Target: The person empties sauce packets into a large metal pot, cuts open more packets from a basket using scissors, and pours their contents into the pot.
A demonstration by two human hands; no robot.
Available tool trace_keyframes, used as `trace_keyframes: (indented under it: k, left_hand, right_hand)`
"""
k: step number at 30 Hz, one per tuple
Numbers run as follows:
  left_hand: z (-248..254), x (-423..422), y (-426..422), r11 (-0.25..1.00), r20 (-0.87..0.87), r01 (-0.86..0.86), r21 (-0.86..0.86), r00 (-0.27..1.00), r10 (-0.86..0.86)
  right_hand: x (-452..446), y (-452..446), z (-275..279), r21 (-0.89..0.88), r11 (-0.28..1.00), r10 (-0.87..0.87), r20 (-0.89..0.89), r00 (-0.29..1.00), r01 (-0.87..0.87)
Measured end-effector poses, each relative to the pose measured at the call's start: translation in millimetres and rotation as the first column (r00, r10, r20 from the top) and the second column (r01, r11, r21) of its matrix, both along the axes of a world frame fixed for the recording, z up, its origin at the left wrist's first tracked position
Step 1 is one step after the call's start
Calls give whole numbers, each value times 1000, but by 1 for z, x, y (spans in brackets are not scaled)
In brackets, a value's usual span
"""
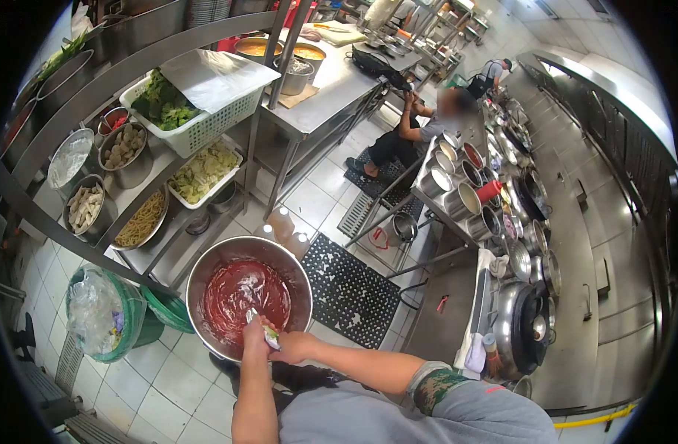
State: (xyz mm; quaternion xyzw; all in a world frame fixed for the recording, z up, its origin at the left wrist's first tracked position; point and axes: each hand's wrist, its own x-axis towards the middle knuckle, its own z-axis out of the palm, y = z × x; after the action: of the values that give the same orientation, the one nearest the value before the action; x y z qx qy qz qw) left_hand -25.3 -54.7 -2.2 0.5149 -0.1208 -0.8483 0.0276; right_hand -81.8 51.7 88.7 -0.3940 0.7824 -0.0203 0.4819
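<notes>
A large steel pot [306, 296] stands in front of me, with thick red sauce [239, 285] and pale streaks of something in it. Above its near rim my left hand [255, 337] is closed around a small silvery packet [271, 338] with white and green print. One end of that packet points toward the sauce. My right hand [294, 347] is closed at the packet's near side, close against the left. The fingers partly hide the packet, so its contents cannot be seen.
Left are a green bin [135, 314] and a shelf with a white basket of greens [209, 132]. Plastic bottles [280, 222] and a black mat [351, 288] lie beyond the pot. A seated person [405, 133] is farther off; metal containers [462, 201] line the right counter.
</notes>
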Motion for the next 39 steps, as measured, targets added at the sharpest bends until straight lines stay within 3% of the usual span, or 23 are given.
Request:
trace_keyframes:
  k: [1, 2, 3, 4, 5, 6, 7, 8, 9, 13, 17, 20, 23, 27, 30, 31, 33, 39]
  left_hand:
    - [4, 0, -2, 1000, 8, 5, -5, 1000, -5]
    - [8, 4, -5, 1000, 22, -2, -13, 1000, 3]
    - [15, 10, 1, 997, -108, -11, -82, 994, 2]
    - [23, 16, 7, 983, -219, -51, -176, 976, 11]
    - [30, 27, 10, 976, -292, -33, -217, 956, -32]
    - [-2, 26, 8, 979, -230, 5, -202, 972, -52]
    - [-24, 15, 12, 989, -193, -63, -137, 981, 35]
    - [-10, 10, 8, 987, -245, -145, -65, 961, 125]
    - [-2, -1, 8, 985, -129, -172, -10, 977, 170]
    - [4, -7, 13, 995, -89, -74, -66, 994, 68]
    - [-16, -1, 24, 987, -165, -127, -100, 980, 109]
    - [-1, 3, 14, 991, -159, 6, -134, 987, -27]
    - [11, 2, 11, 997, -178, -69, 24, 981, 72]
    - [14, -2, 20, 991, -148, -117, 58, 981, 125]
    - [-3, -9, 28, 994, -63, -107, -29, 992, 105]
    - [-11, -10, 29, 994, -52, -94, -56, 994, 91]
    - [-29, -12, 34, 992, -30, -68, -105, 997, 65]
    - [-54, -16, 46, 985, 44, -3, -172, 999, 11]
  right_hand:
    - [0, 2, -27, -9, 1000, -5, 134, 991, 6]
    - [-10, -6, 3, 222, 967, -183, 263, 947, 125]
    - [-5, 8, 10, 109, 907, -416, 390, 822, 407]
    - [-1, 15, 4, -32, 874, -401, 515, 758, 484]
    - [-2, 19, 0, 107, 868, -447, 595, 669, 485]
    - [3, 9, 21, 96, 816, -491, 635, 596, 570]
    - [5, 6, 20, 138, 742, -544, 697, 468, 656]
    - [7, 5, 11, 212, 678, -605, 705, 370, 704]
    - [7, 7, 10, 246, 681, -615, 704, 356, 690]
    - [0, 11, 15, 395, 629, -667, 716, 205, 669]
    - [3, 5, 10, 400, 631, -697, 669, 259, 664]
    - [7, 6, 5, 319, 641, -679, 660, 322, 698]
    - [7, 5, 11, 233, 686, -688, 515, 511, 689]
    - [5, 9, -2, 108, 772, -612, 395, 685, 627]
    - [9, -7, 30, 101, 921, -389, 170, 905, 377]
    - [8, -3, 18, -4, 969, -247, 36, 968, 247]
    - [6, 10, -12, -145, 987, 27, -270, 963, -69]
    - [11, 6, 3, -68, 984, 133, -326, 936, -164]
